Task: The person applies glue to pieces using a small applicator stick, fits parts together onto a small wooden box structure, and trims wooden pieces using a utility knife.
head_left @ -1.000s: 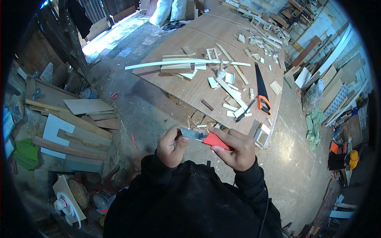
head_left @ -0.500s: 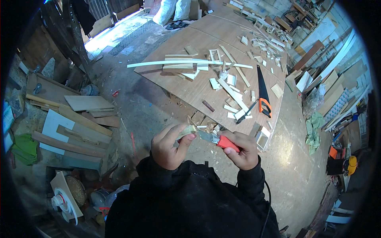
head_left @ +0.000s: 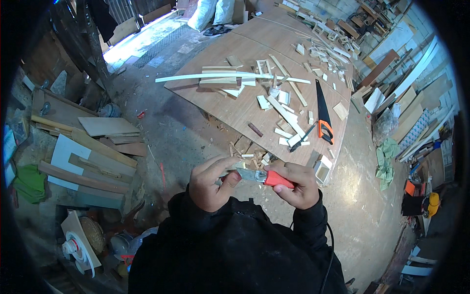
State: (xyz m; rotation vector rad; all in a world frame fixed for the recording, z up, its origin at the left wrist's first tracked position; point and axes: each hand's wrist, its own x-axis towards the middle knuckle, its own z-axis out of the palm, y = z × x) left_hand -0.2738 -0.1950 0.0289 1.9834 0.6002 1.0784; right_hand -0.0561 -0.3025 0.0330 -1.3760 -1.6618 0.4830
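Observation:
My right hand (head_left: 299,185) is wrapped round the red handle of a knife (head_left: 277,180), whose broad metal blade points left. Pinched between the thumb and fingers of my left hand (head_left: 211,184) is a small wooden piece (head_left: 239,165), mostly hidden by the fingers and the blade. The blade's tip end lies at this piece, close beside my left thumb. Both hands are held in front of my chest, just short of the near edge of the wooden table (head_left: 196,93).
On the table lie a handsaw (head_left: 324,115) with an orange handle, a long pale strip (head_left: 186,78), a dark brush-like tool (head_left: 302,138) and several wood offcuts. Boards (head_left: 88,166) are stacked on the left floor. A green cloth (head_left: 387,161) hangs at right.
The knife has moved slightly left, its blade now overlapping the wooden piece at my left fingertips. My left hand has turned a little, so less of the piece shows.

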